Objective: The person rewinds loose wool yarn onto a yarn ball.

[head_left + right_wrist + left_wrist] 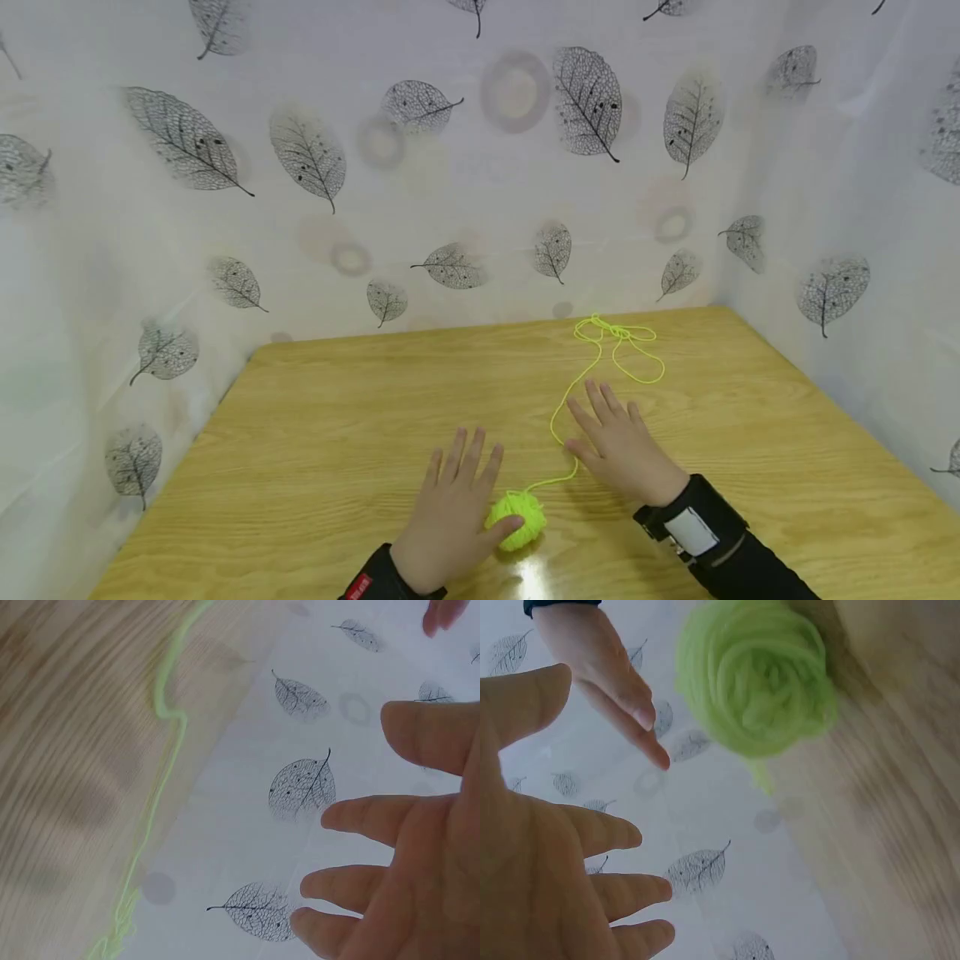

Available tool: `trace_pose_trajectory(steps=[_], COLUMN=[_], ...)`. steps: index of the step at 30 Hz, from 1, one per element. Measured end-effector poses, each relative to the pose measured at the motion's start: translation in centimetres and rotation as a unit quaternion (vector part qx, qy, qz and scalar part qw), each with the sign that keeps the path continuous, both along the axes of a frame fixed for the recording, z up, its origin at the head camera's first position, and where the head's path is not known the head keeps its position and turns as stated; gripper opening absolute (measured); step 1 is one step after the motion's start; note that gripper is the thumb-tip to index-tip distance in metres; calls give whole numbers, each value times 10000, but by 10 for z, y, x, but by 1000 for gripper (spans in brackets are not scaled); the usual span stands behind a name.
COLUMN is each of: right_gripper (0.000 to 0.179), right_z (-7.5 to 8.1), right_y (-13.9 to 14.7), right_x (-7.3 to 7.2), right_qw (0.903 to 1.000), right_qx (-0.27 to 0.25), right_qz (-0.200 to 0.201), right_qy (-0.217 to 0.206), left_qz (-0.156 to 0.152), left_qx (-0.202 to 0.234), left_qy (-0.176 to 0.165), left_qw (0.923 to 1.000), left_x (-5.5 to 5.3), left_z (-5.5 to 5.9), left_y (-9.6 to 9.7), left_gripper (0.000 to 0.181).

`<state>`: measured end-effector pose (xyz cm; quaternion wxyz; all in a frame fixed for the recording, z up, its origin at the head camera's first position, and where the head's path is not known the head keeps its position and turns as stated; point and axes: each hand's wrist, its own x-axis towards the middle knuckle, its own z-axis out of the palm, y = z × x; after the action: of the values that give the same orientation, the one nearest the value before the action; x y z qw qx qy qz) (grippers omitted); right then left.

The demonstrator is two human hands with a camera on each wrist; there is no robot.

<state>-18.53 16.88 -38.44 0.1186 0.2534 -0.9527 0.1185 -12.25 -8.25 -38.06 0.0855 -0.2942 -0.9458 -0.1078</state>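
L hand (453,518): grip apart, fingers spread fwd, back up; thumb overlaps yarn ball (527,508) in head view, but a gap shows btwn them in L wrist view. R hand (624,454): grip also apart, fingers pointing fwd-left, back up. Ball sits on counter (360,417) btwn hands, nr L; strand (555,480) runs past R fingertips to loose loops (620,332) nr far edge, by leaf-print sheet (465,183).

Ball (527,510) and strand (552,421): bright neon yellow-green, one plain colour. Table (375,408): honey-yellow with streaky wood grain. Cloth (480,192): whitish, printed with grey-to-black veined leaves (588,100) and faint pinkish and grey rings (515,61). Left cuff (387,573): black with a red tag (360,586), pale lettering on it. Right cuff (714,505): black with a white patch (692,532)
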Motion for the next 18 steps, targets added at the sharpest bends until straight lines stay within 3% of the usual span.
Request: trace_pose_trajectory(steps=[3, 7, 12, 18], right_gripper=[54, 53, 52, 51], right_z=[1, 2, 3, -1], right_y=[-7, -14, -21, -24], right_x=[6, 13, 19, 22], right_qw=[9995, 9980, 9957, 9937], right_qx=[21, 83, 124, 228], right_qz=[272, 549, 784, 1013], right_qy=[-126, -295, -473, -420], left_qz=[-174, -293, -341, -357], left_qx=[-339, -661, -610, -736], left_qy=[19, -241, -616, -276], left_qw=[9993, 9971, 9957, 9963], left_x=[3, 5, 7, 7], left_z=[-6, -12, -14, -21], left_y=[10, 17, 23, 28], left_gripper=[76, 78, 77, 72])
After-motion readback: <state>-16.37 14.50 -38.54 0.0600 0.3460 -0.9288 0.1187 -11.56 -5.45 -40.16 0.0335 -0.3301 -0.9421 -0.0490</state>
